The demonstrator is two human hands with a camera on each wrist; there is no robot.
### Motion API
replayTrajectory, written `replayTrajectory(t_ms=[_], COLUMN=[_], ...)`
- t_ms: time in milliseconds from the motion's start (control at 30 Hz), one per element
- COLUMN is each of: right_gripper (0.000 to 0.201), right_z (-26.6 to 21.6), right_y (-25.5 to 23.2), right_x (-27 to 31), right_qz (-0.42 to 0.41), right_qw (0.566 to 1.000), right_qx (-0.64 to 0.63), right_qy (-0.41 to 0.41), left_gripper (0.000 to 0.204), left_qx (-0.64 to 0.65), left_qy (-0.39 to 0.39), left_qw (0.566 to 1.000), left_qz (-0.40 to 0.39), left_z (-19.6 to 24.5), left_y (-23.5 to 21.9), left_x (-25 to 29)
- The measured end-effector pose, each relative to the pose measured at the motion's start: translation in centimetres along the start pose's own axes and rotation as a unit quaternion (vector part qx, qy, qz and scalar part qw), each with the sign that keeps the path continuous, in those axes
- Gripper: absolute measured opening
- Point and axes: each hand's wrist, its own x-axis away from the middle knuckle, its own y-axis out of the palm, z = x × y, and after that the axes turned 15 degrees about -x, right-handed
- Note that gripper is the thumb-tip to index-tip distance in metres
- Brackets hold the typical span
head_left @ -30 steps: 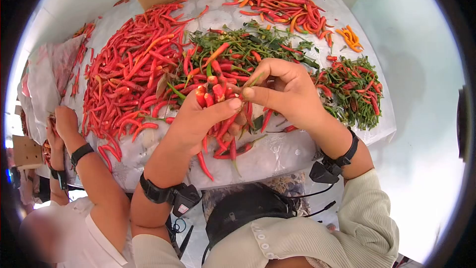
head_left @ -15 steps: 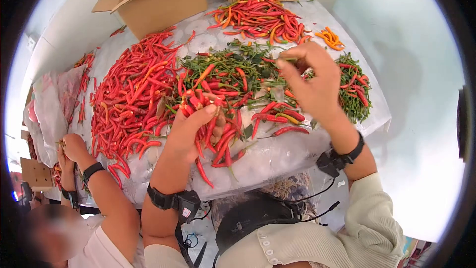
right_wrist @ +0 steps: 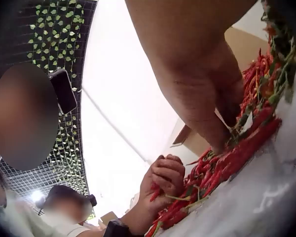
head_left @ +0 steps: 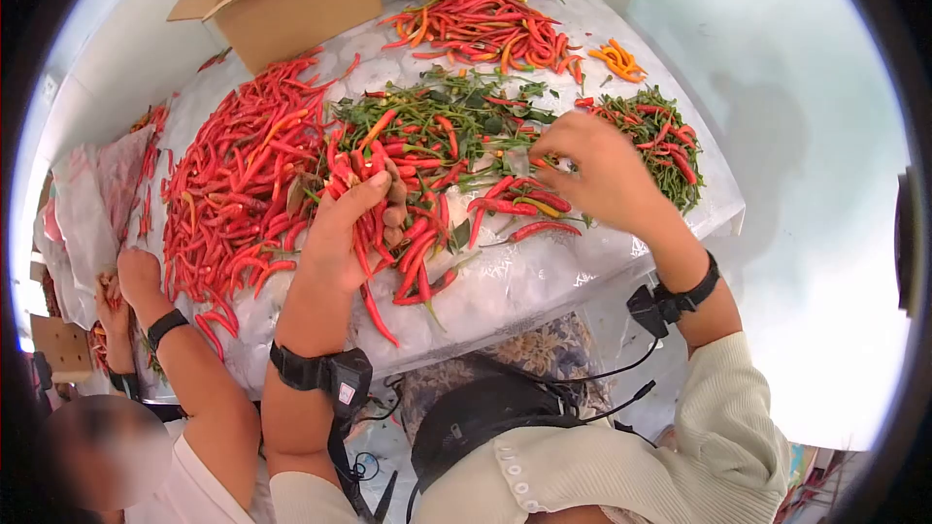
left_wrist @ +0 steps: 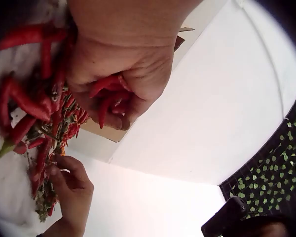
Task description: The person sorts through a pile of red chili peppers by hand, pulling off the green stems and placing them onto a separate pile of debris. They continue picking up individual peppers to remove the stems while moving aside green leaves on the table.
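Note:
My left hand [head_left: 340, 233] grips a bunch of red chilies [head_left: 351, 173], the thumb lying over them; in the left wrist view the bunch [left_wrist: 111, 96] shows inside the curled fingers of that hand [left_wrist: 123, 69]. My right hand [head_left: 607, 175] is slightly blurred over loose red chilies [head_left: 544, 229] right of the middle pile. Its thumb and fingers are bent toward each other at the chilies and stems in the right wrist view, where the hand [right_wrist: 202, 89] hides part of them; whether it pinches one cannot be told. A leafy green stem pile [head_left: 456, 102] lies beyond both hands.
A large red chili heap [head_left: 243, 175] lies left, another pile [head_left: 485, 24] at the back before cardboard boxes [head_left: 301, 5]. Orange chilies [head_left: 617, 60] and a stem pile [head_left: 670, 150] lie right. Another person's hands [head_left: 138, 277] are at the left edge, near plastic bags [head_left: 87, 194].
My right hand has moved away from the bunch in my left hand, out to the right, then down toward the loose chilies. My left hand still grips its bunch.

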Motion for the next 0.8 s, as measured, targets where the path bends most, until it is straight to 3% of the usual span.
replayTrajectory(t_ms=[100, 300, 333, 433, 467, 567, 600, 733, 800], right_gripper=[0.020, 0.025, 0.024, 0.023, 0.023, 0.024, 0.024, 0.022, 0.022], right_z=[-1.0, -0.9, -0.5, -2.6, -2.3, -4.5, -3.8, -2.1, -2.1], right_y=[2.0, 2.1, 2.3, 2.5, 3.2, 3.2, 4.0, 6.2, 6.2], right_x=[-0.4, -1.8, -2.3, -4.2, -4.9, -6.7, -7.2, -6.8, -6.5], right_qz=[-0.107, -0.104, -0.089, -0.093, -0.089, -0.127, -0.130, -0.091, -0.094], right_qw=[0.993, 0.988, 0.989, 0.910, 0.916, 0.835, 0.816, 0.803, 0.775], right_qx=[-0.043, -0.114, -0.111, -0.390, -0.390, -0.517, -0.553, -0.579, -0.604], right_qy=[-0.012, -0.006, -0.041, 0.106, 0.046, 0.138, 0.109, 0.108, 0.158], left_gripper=[0.014, 0.020, 0.021, 0.024, 0.027, 0.027, 0.030, 0.031, 0.032], left_qx=[0.018, -0.025, -0.029, -0.066, -0.064, -0.070, -0.056, -0.060, -0.065], left_qy=[0.003, -0.002, -0.008, -0.004, -0.006, 0.008, 0.006, -0.008, -0.009], left_qw=[1.000, 0.999, 0.999, 0.998, 0.998, 0.996, 0.997, 0.994, 0.994], left_qz=[0.002, 0.028, 0.021, 0.019, 0.015, 0.047, 0.050, 0.087, 0.087], left_z=[0.2, 0.3, 0.2, 0.3, 0.3, 0.4, 0.6, 0.7, 0.8], left_y=[-0.3, -0.1, -0.2, 0.5, 0.4, 0.5, 0.4, 0.4, 0.7], left_x=[-0.1, 0.1, 0.0, 0.2, 0.2, 0.3, 0.3, 0.4, 0.4])
